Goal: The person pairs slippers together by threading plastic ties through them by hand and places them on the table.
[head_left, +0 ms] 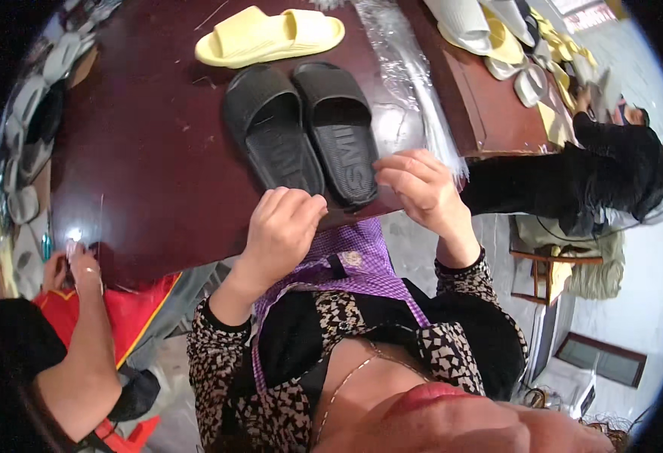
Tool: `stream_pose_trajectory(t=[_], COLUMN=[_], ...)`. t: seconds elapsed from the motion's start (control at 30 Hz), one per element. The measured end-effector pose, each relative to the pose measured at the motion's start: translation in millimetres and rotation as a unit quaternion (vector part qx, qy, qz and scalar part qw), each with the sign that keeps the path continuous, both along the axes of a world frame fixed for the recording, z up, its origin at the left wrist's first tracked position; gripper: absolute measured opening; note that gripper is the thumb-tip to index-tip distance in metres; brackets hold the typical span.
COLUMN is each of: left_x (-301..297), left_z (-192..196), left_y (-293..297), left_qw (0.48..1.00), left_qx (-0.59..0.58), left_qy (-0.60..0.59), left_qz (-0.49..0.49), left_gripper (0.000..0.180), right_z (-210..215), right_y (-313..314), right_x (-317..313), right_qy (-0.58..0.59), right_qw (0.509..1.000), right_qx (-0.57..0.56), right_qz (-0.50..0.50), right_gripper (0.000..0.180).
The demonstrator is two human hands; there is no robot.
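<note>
Two black slide sandals lie side by side on the dark red table [150,151], the left one [271,128] and the right one [341,128]. My left hand [282,226] is curled at the near end of the left sandal, at the table's edge. My right hand [418,185] has its fingers pinched together at the heel of the right sandal, beside the clear plastic bags [411,75]. Whether either hand really grips a sandal or a bag is hard to tell.
A pair of pale yellow slides [267,34] lies beyond the black ones. More light slippers are heaped at the far right [509,41] and along the left [37,98]. Another person's hands [71,260] work at the left table edge; a person in black [611,166] sits right.
</note>
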State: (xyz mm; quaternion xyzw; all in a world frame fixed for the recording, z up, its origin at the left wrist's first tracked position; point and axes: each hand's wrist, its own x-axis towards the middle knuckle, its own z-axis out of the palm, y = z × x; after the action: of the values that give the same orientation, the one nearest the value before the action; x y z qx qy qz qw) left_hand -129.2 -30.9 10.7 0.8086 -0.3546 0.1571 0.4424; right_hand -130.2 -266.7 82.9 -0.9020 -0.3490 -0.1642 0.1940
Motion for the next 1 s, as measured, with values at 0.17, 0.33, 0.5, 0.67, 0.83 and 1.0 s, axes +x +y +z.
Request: stream_pose_trajectory(t=[0.17, 0.33, 0.5, 0.67, 0.83, 1.0], left_x=[-22.1, -40.0, -36.3, 0.3, 42.8, 68.2], left_z=[0.0, -2.9, -1.9, -10.0, -18.5, -23.8], left_y=[3.7, 8.6, 3.2, -10.6, -22.4, -26.0], left_qw=[0.999, 0.997, 0.995, 0.983, 0.970, 0.972], left_qx=[0.032, 0.055, 0.066, 0.128, 0.176, 0.171], left_qy=[-0.024, 0.002, 0.032, -0.011, -0.028, -0.044], left_qz=[0.029, 0.047, 0.073, 0.135, 0.165, 0.153], left_gripper=[0.010, 0.010, 0.010, 0.008, 0.011, 0.015], right_z=[-17.7, -29.7, -32.0, -49.0, -50.7, -33.5], right_y=[0.3, -4.9, -5.1, 7.1, 9.4, -10.9], right_x=[-4.0, 1.8, 28.5, 72.2, 85.3, 97.6], right_qy=[0.044, 0.052, 0.042, 0.015, -0.007, 0.044], right_qw=[0.998, 0.996, 0.997, 0.997, 0.997, 0.997], right_qx=[0.005, 0.001, -0.020, -0.058, -0.065, 0.064], right_qz=[0.054, 0.071, 0.065, 0.044, 0.027, 0.004], right_gripper=[0.028, 0.025, 0.018, 0.016, 0.020, 0.019])
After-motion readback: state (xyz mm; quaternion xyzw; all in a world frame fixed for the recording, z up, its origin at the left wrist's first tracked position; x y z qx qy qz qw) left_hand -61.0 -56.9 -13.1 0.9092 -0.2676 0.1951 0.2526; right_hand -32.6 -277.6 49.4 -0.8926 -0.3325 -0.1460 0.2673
